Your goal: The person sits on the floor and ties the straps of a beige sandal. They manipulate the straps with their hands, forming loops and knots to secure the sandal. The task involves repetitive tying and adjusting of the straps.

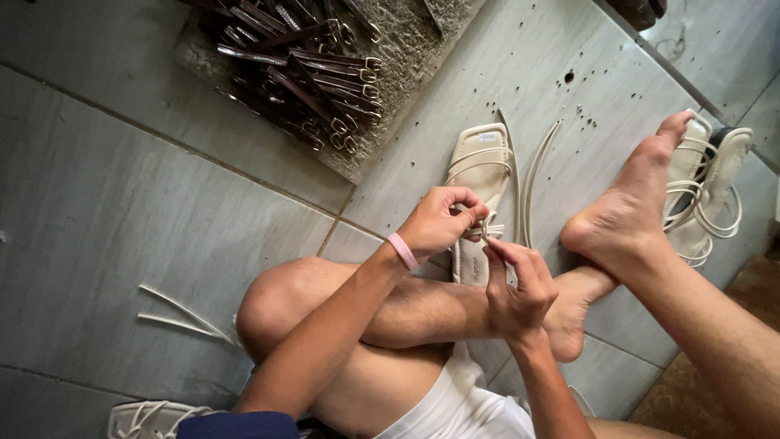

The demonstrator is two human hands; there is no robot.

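A cream flat sandal (479,158) lies on the grey tiled floor in front of my crossed legs. My left hand (441,223), with a pink wristband, pinches a thin cream strap (490,231) over the middle of the sandal. My right hand (520,289) pinches the same strap bundle from the near side, fingertips almost touching the left hand's. Two long loose cream strips (532,175) trail off the sandal's right side.
A pile of dark brown buckled straps (309,65) lies on a rough stone slab (406,49) at the top. More cream strappy sandals (711,183) sit by my foot (626,211) at right. Loose cream strips (183,313) and another sandal (150,419) lie at lower left.
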